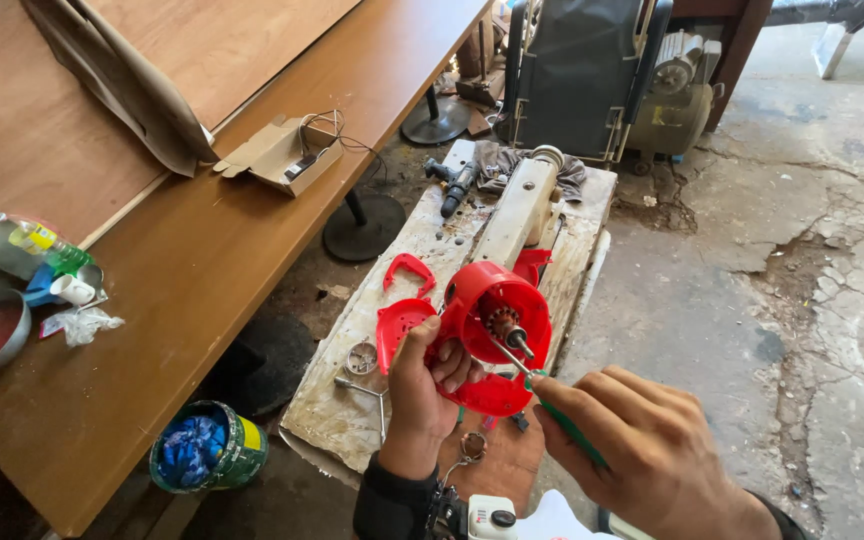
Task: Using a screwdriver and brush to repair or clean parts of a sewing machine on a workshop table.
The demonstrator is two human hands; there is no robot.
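My right hand [652,450], lower right: fingers closed on green-handled screwdriver [562,420] | left hand [427,385], centre: fingers gripping red motor housing [497,330] | tip at housing's hub.

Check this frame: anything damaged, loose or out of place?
The red fan motor housing is opened, its motor exposed. The left hand grips it while the right hand puts a green-handled screwdriver to it. Red cover pieces lie detached on the scuffed board. The concrete floor is cracked.
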